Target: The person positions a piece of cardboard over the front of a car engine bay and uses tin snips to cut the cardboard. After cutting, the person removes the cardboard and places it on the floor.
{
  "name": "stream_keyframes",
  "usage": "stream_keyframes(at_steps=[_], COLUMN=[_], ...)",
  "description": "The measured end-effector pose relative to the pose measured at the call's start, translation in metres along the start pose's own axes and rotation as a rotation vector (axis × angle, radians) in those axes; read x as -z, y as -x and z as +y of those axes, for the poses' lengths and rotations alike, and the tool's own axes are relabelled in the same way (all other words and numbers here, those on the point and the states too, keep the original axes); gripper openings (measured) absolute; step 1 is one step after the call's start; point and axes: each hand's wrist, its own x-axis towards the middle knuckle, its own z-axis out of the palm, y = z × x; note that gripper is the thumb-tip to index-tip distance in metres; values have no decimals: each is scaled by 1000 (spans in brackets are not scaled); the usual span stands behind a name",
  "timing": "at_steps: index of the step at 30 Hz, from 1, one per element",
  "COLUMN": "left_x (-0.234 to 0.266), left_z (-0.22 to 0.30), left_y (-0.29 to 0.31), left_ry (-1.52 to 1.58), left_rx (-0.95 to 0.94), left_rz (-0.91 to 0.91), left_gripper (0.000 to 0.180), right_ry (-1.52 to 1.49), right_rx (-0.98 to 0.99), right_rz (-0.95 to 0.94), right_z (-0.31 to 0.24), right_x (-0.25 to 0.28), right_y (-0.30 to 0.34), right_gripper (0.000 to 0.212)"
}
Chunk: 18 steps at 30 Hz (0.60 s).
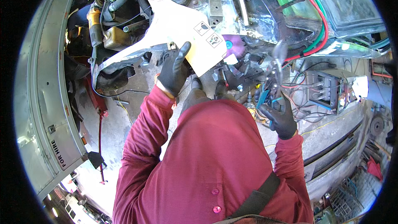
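Note:
Both my hands wear dark work gloves. My left hand (176,70) grips the lower left side of a white cardboard sheet (184,29), with one finger stretched along it. The sheet has a pointed upper corner and printed black symbols, and it lies against the open front of a vehicle. In my right hand (283,118) is a pair of snips (263,98) with teal handles, pointing away from me. Their blades are blurred, and the handles look spread. The snips are apart from the cardboard, off to its right.
A yellow angle grinder (95,27) hangs at the left of the engine bay. A purple disc (233,45) and several scraps lie beyond my feet. Red and green hoses (323,23) drop at the right, near a black machine (323,91) with cables. A silver panelled body (45,79) stands left.

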Motion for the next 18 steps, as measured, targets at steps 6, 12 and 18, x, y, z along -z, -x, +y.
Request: stream_keyframes(at_steps=[6,12,18], left_x=[-14,-30,-39], left_z=[2,2,4], left_y=[5,59,80], left_ry=[-151,-269,-190], left_rx=[-152,-139,-69], left_rz=[-3,57,36], left_gripper=[39,33,40], right_ry=[165,-148,-118], right_rx=[18,-8,26], right_rz=[-33,-77,-273], right_z=[10,7,-24], right_x=[-7,-20,-35], right_y=[-7,-8,-12], right_gripper=[45,65,78])
